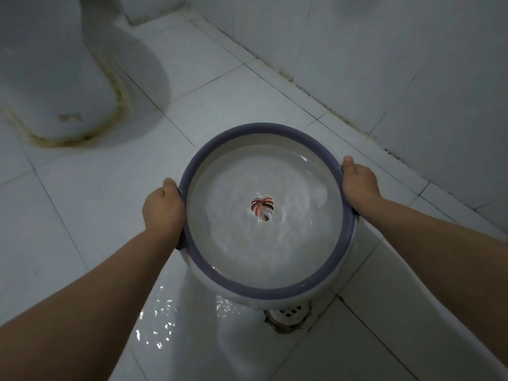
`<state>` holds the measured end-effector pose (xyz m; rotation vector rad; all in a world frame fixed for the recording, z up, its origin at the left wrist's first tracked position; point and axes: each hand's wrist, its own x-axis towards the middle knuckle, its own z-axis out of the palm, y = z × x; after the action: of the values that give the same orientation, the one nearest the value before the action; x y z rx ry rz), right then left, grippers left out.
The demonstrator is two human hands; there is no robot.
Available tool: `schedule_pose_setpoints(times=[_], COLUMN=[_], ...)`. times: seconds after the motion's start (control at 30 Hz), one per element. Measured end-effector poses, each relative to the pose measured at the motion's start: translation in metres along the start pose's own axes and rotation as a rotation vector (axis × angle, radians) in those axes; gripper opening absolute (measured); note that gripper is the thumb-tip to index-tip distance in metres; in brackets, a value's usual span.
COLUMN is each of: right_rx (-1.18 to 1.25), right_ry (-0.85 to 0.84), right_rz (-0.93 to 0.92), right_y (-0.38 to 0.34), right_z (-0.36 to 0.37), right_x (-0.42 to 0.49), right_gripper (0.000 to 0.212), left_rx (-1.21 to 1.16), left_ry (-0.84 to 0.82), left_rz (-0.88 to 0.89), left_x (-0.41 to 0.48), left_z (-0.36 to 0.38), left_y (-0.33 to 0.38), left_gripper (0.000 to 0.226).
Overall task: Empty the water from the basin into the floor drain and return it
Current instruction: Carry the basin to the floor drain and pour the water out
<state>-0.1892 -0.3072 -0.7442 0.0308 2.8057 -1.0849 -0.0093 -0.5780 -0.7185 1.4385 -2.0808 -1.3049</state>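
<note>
Tipping toward the near edge is judged the way to empty the basin (pixel 275 136), which is being held over the tiled floor (pixel 82 215), its near rim above the floor drain (pixel 288 313), with the left hand (pixel 163 209) and right hand (pixel 360 184) wrapped tightly around opposite sides of the rim. The far side is best being raised slowly so that water (pixel 233 243) is being kept on the drain, wet patches already glinting left of it. Being counted are one basin, one leaf decal (pixel 262 208) at its bottom, one drain, two hands and one toilet base (pixel 55 78) at far left.
</note>
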Motion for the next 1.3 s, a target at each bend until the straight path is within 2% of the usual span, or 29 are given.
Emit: schedule_pose_setpoints(times=[0.67,1.3], right_rx=[0.057,0.056], right_ry=[0.057,0.055], right_rz=[-0.025,-0.026], right_y=[-0.0073,-0.0072], right_z=[-0.0071,-0.0071], right_x=[-0.0010,0.0004], right_gripper=[0.051,0.052], left_rx=[-0.077,-0.055], left_ry=[0.012,0.014], left_rz=[0.020,-0.005], left_x=[-0.0013,0.0013], left_z=[0.0030,0.0048], left_y=[0.0035,0.0025], left_gripper=[0.044,0.046])
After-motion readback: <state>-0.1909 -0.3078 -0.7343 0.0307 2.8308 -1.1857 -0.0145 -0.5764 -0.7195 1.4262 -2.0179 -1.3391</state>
